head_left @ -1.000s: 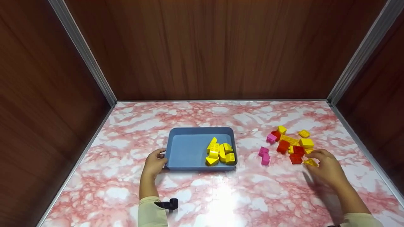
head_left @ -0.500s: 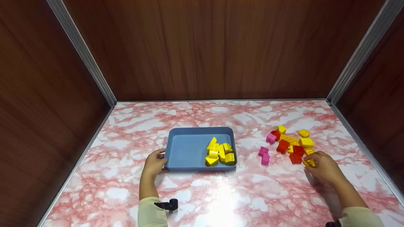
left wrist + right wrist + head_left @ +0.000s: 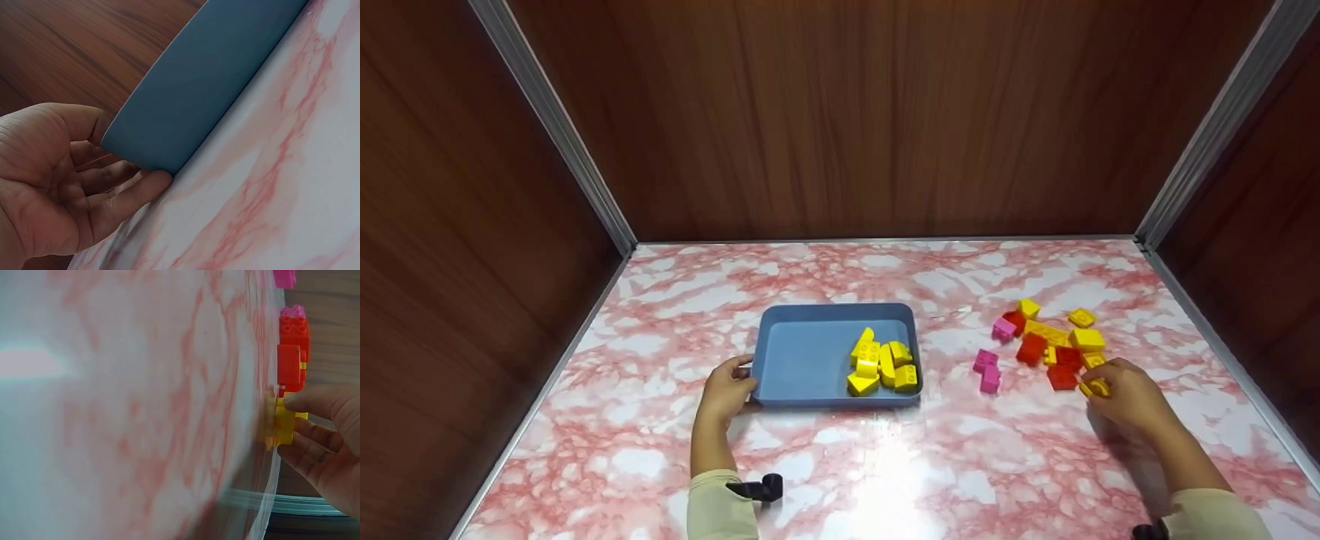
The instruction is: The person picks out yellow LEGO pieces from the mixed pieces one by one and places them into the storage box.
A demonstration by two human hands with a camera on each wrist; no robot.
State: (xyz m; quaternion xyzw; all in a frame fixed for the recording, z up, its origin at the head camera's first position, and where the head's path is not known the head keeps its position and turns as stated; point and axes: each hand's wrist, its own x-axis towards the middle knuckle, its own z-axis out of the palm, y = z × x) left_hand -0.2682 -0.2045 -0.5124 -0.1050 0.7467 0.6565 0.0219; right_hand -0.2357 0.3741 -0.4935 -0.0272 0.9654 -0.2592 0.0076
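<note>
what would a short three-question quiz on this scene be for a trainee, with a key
1. Which of the two hands holds the blue tray?
2. True or false: the toy bricks inside the tray are all yellow.
3. Pick one: in the right hand, the gripped brick is a) red, b) pink, c) yellow.

Key: 1. the left hand; 2. true; 3. c

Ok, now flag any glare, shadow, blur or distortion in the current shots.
Head: white glare on the table below the tray, a shadow left of the right arm; left wrist: dim overall, the tray's outer wall dark; right wrist: a bright patch at the left, the table's pattern soft, its edge bowed, probably by the lens.
</note>
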